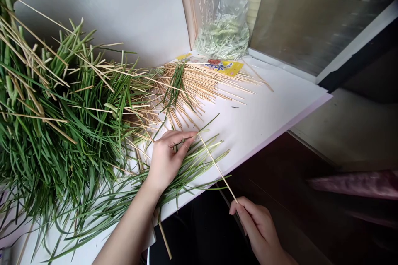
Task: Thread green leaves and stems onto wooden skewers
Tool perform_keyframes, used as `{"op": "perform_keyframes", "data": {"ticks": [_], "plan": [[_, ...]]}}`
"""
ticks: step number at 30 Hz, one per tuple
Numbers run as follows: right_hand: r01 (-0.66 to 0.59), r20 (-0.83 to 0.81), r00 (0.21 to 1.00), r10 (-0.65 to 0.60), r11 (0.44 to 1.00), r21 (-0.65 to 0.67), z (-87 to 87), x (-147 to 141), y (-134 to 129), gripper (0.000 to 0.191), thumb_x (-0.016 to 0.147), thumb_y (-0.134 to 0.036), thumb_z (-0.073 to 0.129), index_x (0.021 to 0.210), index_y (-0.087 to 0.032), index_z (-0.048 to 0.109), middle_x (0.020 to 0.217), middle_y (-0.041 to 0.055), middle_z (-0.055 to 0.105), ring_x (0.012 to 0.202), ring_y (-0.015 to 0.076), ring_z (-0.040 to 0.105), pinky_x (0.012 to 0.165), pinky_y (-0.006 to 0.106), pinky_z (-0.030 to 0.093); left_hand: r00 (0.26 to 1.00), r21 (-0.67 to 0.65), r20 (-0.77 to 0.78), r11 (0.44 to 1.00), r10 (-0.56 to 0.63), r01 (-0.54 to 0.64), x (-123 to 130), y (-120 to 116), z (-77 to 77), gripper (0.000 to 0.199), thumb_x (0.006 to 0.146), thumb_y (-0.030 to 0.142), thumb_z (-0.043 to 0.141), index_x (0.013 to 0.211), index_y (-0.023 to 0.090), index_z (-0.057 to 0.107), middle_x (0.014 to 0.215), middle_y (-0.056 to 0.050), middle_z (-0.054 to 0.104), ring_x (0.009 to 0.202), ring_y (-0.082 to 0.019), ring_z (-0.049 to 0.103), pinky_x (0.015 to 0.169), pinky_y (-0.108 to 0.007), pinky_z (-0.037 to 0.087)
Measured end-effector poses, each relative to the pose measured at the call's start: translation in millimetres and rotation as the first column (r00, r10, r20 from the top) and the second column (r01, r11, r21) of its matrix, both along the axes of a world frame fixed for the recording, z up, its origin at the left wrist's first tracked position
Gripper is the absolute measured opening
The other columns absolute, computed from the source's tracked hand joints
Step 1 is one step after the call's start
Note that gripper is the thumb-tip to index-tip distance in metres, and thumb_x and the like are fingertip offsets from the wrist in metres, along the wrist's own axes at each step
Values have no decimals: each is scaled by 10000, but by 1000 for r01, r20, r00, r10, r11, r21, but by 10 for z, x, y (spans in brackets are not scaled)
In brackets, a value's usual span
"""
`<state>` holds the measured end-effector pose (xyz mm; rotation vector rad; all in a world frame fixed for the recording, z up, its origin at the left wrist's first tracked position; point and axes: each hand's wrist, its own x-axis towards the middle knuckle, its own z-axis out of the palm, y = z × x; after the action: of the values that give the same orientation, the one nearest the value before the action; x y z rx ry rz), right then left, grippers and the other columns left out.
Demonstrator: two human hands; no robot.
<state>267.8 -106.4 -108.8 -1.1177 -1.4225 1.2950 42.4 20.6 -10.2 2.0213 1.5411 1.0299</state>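
My right hand [256,223], low on the right, has its fingers closed around the lower end of a thin bamboo skewer [221,174]. The skewer slants up and left to my left hand [164,159]. There my thumb and forefinger are pinched together on a thin green chive [209,123] at the skewer's upper end. Whether the skewer pierces the chive I cannot tell. Beneath my left hand and the skewer lies a loose spread of long chives [199,169], their pale ends pointing right.
A large heap of chives [93,140] mixed with skewers fills the left. Behind my left hand many bamboo skewers [199,83] fan out on the white table [267,103]. A yellow packet [228,67] and a clear bag [222,33] of pale green pieces stand at the back.
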Motion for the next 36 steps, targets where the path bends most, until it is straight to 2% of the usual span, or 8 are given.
{"op": "perform_keyframes", "data": {"ticks": [8, 21, 29, 36], "plan": [[3, 10, 1000, -4, 1000, 13, 10, -3, 6, 343, 1069, -297, 419, 807, -219, 627, 541, -78, 331, 435, 96, 327, 438, 239, 264, 1000, 2, 3, 1000, -17, 17, -4, 4, 4, 159, 945, 241, 659, 1035, 224, 789, 1034, -48, 792, 975, -206, 706, 927, -350, 543], [4, 17, 1000, -4, 1000, -3, 15, -7, -10, 361, 1069, -329, 416, 794, -216, 622, 534, -76, 336, 429, 100, 331, 434, 242, 260, 999, -1, -26, 1000, -28, 28, -4, -1, 11, 168, 945, 260, 649, 1024, 259, 798, 983, -51, 790, 915, -229, 700, 851, -372, 544], [1, 12, 1000, -1, 1000, -6, 3, -6, -3, 346, 1068, -310, 422, 803, -216, 624, 539, -78, 337, 435, 99, 329, 439, 243, 263, 1000, -53, 15, 998, -27, 27, 3, -4, -6, 159, 939, 262, 657, 1017, 252, 795, 1008, -49, 791, 935, -222, 709, 868, -370, 549], [17, 32, 999, -17, 1000, -4, 14, -11, 0, 362, 1062, -335, 426, 788, -217, 630, 533, -70, 355, 430, 104, 348, 437, 244, 284, 999, -50, -36, 999, 10, -11, 7, -9, -13, 153, 937, 281, 660, 1015, 246, 786, 1039, -46, 792, 978, -233, 711, 913, -385, 542]]}}
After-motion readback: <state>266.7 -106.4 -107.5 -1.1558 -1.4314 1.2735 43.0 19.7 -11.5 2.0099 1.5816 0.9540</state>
